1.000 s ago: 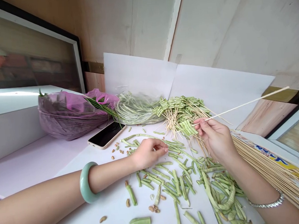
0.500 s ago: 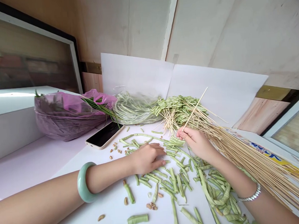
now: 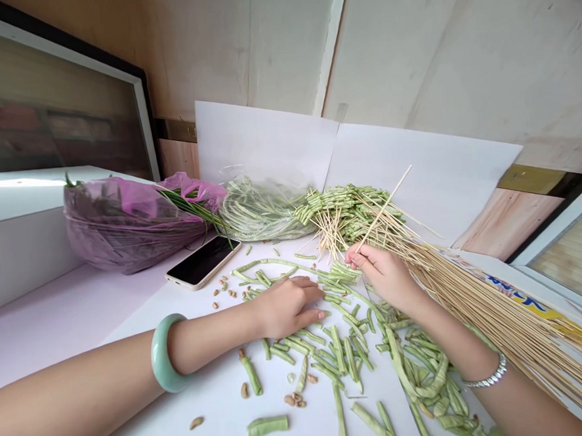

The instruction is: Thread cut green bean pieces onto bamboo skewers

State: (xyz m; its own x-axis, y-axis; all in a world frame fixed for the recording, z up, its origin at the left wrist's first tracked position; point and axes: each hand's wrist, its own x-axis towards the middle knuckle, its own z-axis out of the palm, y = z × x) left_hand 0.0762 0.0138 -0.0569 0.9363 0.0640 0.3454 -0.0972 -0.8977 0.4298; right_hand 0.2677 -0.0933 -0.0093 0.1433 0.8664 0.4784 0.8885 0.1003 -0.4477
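Note:
My right hand pinches a thin bamboo skewer between thumb and fingers; it slants up to the right. Its lower end is hidden in the fingers. Palm down on the table, my left hand rests by cut green bean pieces, fingers stretched and thumb apart. Whether a piece lies under its fingers, I cannot tell. Beyond my right hand is a stack of bean pieces threaded on skewers. Longer curled beans lie near my right forearm.
Many bamboo skewers fan along the right over a printed wrapper. At the back left are a purple bag of greens, a clear bag of long beans and a phone. Loose brown seeds dot the white surface.
My right hand and the skewer have shifted very slightly to the right, the skewer's tip a little higher. My left hand stays nearly in place.

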